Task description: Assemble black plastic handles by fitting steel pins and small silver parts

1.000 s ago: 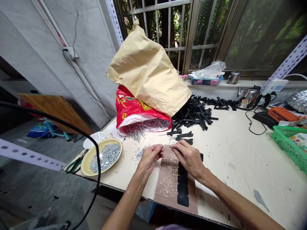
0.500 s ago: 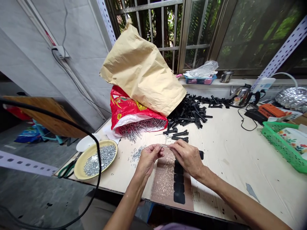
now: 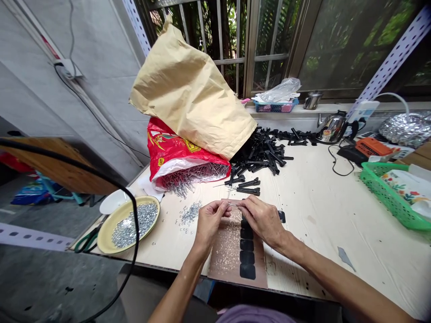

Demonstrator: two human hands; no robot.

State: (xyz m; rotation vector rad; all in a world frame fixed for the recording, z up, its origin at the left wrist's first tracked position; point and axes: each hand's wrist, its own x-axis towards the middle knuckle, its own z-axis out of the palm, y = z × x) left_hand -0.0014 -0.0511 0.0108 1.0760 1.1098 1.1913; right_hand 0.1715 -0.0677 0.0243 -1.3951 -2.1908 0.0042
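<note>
My left hand (image 3: 209,222) and my right hand (image 3: 261,219) meet over a brown speckled board (image 3: 226,251) at the table's near edge. Both are pinched on a thin metal screw (image 3: 233,204) held level between them. The left fingertips may also hold a small nut, but it is too small to make out. Loose nuts (image 3: 189,212) lie just left of my left hand. Two black plastic parts (image 3: 248,187) lie just beyond my fingers.
A yellow plate (image 3: 105,229) of nuts sits at the left corner beside green-handled scissors (image 3: 85,242). A red bag (image 3: 175,157) spills screws under a brown paper sack (image 3: 190,94). A heap of black parts (image 3: 266,154), a kettle (image 3: 332,128) and a green basket (image 3: 387,195) stand behind and right.
Both hands have stayed together on the screw, with only slight finger movement. The view has shifted to the right, so everything sits further left in the picture.
</note>
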